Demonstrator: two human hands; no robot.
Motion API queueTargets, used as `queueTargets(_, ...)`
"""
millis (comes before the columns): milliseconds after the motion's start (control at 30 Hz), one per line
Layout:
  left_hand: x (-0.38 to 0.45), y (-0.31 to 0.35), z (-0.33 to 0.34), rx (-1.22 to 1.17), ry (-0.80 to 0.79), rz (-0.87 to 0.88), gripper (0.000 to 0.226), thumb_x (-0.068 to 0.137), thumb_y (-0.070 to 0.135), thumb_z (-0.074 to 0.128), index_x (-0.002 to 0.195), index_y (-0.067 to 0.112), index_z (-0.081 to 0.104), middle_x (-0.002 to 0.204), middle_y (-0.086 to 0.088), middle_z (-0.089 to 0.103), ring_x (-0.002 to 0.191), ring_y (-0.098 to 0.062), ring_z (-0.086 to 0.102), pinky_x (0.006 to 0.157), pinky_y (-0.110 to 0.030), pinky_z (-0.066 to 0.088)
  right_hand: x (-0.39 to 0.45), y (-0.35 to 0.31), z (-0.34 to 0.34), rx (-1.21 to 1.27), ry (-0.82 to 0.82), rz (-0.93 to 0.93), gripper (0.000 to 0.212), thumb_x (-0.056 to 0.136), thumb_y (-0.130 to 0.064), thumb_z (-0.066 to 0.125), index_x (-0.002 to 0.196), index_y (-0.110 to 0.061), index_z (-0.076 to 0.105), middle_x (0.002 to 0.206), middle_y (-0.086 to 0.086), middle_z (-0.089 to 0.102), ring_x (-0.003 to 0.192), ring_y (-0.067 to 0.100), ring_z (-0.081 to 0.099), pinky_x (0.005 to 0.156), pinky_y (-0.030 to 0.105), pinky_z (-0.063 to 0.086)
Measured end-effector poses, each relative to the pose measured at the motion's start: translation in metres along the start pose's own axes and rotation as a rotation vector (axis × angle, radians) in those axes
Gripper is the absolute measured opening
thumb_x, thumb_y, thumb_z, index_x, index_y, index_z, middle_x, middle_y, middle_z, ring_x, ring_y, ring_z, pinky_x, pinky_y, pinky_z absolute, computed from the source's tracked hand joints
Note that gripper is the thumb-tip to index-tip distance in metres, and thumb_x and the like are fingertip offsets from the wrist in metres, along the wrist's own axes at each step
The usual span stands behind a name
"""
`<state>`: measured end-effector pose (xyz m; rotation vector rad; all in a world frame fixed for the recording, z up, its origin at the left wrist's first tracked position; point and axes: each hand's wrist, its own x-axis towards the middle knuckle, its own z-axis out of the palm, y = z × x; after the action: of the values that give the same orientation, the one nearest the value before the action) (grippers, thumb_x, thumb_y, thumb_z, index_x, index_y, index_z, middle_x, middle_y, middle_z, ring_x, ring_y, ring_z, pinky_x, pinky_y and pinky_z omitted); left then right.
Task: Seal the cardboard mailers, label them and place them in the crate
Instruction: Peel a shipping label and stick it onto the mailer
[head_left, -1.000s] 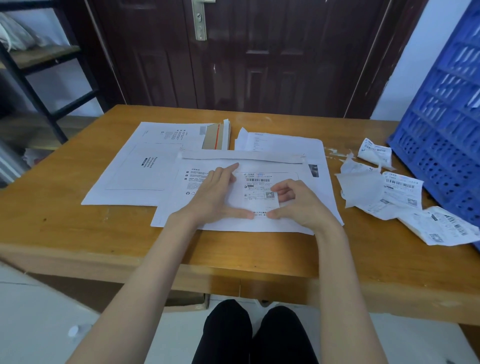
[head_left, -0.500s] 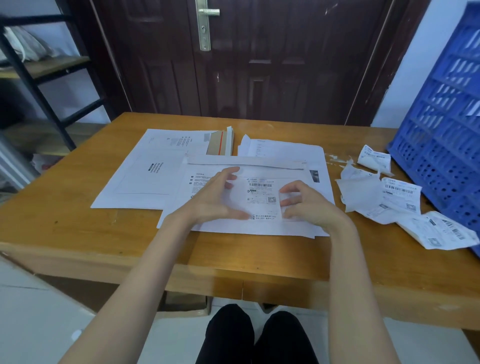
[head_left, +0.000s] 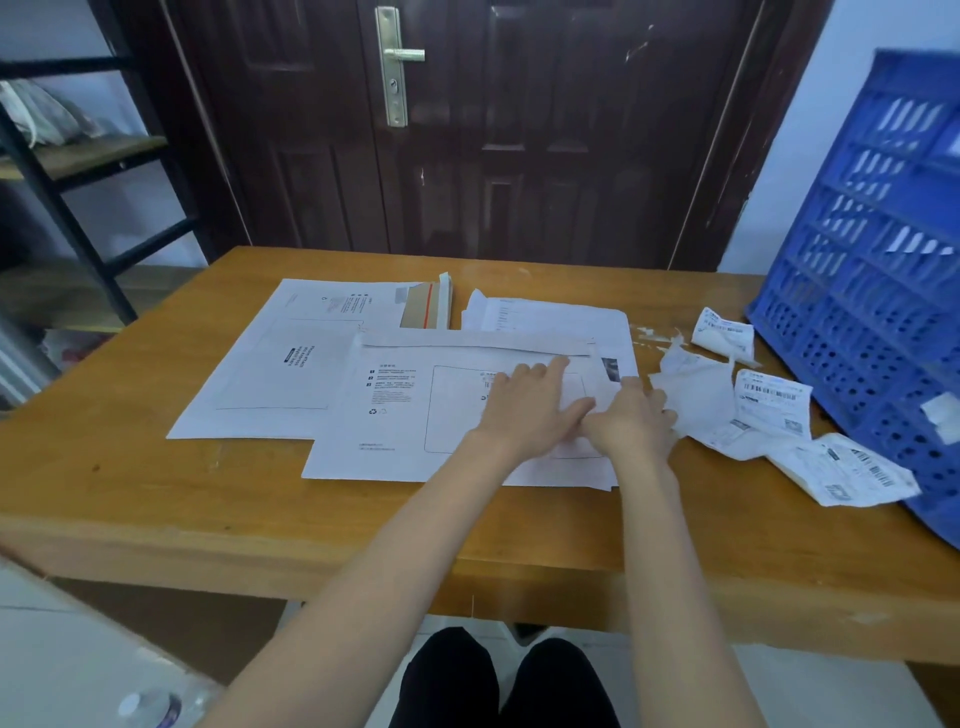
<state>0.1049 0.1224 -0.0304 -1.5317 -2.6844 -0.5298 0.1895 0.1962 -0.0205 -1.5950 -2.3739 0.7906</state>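
A white cardboard mailer (head_left: 395, 415) lies flat in the middle of the wooden table (head_left: 156, 499), its flap folded down along the far edge. A shipping label (head_left: 485, 378) sits inside the printed box on the mailer, mostly covered. My left hand (head_left: 530, 408) lies flat on that label, fingers straight and pointing right. My right hand (head_left: 636, 423) rests at the mailer's right edge, with its fingertips reaching the crumpled paper beside it. The blue plastic crate (head_left: 878, 312) stands tilted at the table's right end.
A second white mailer (head_left: 283, 364) lies to the left, and another (head_left: 550, 317) sticks out behind. An open brown flap with a red strip (head_left: 425, 312) shows between them. Crumpled label sheets and backing scraps (head_left: 769, 415) litter the space before the crate. A dark door stands behind.
Both hands have slid right across the mailer, from either side of the label to its right part and the mailer's right edge. The left hand now covers most of the label.
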Motion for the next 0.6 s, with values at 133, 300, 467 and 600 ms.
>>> queueTargets(133, 0.018, 0.013, -0.001, 0.003, -0.010, -0.056, 0.064, 0.097, 0.058, 0.033, 0.136, 0.009, 0.042, 0.125, -0.012, 0.059, 0.114, -0.030, 0.054, 0.090, -0.039, 0.044, 0.004, 0.003, 0.001, 0.140, -0.006, 0.006, 0.074, 0.081, -0.018, 0.068, 0.144, -0.015, 0.029, 0.140, 0.015, 0.036, 0.128, 0.037, 0.032, 0.102, 0.043, 0.038)
queueTargets(300, 0.030, 0.023, -0.011, 0.152, -0.083, -0.044, 0.062, 0.097, 0.058, 0.033, 0.132, 0.008, 0.045, 0.116, -0.012, 0.063, 0.104, -0.029, 0.058, 0.077, -0.033, 0.044, 0.007, 0.004, 0.001, 0.180, 0.048, -0.049, 0.064, 0.082, -0.016, 0.065, 0.139, -0.014, 0.036, 0.126, 0.012, 0.054, 0.123, 0.033, 0.037, 0.096, 0.040, 0.043)
queueTargets(467, 0.033, 0.027, -0.019, 0.110, -0.131, -0.149, 0.074, 0.091, 0.070, 0.025, 0.126, 0.010, 0.052, 0.115, -0.011, 0.062, 0.107, -0.030, 0.055, 0.079, -0.034, 0.042, 0.004, 0.006, -0.008, 0.524, 0.110, -0.107, 0.038, 0.088, -0.006, 0.055, 0.124, -0.014, 0.045, 0.120, 0.005, 0.059, 0.118, 0.027, 0.047, 0.074, 0.029, 0.042)
queueTargets(600, 0.030, 0.031, -0.018, 0.123, -0.125, -0.200, 0.070, 0.088, 0.074, 0.026, 0.081, 0.012, 0.056, 0.076, -0.003, 0.055, 0.082, -0.025, 0.053, 0.068, -0.031, 0.038, 0.003, 0.005, -0.019, 0.734, 0.038, -0.081, 0.026, 0.092, -0.005, 0.040, 0.115, -0.014, 0.051, 0.108, 0.002, 0.051, 0.100, 0.018, 0.047, 0.071, 0.026, 0.038)
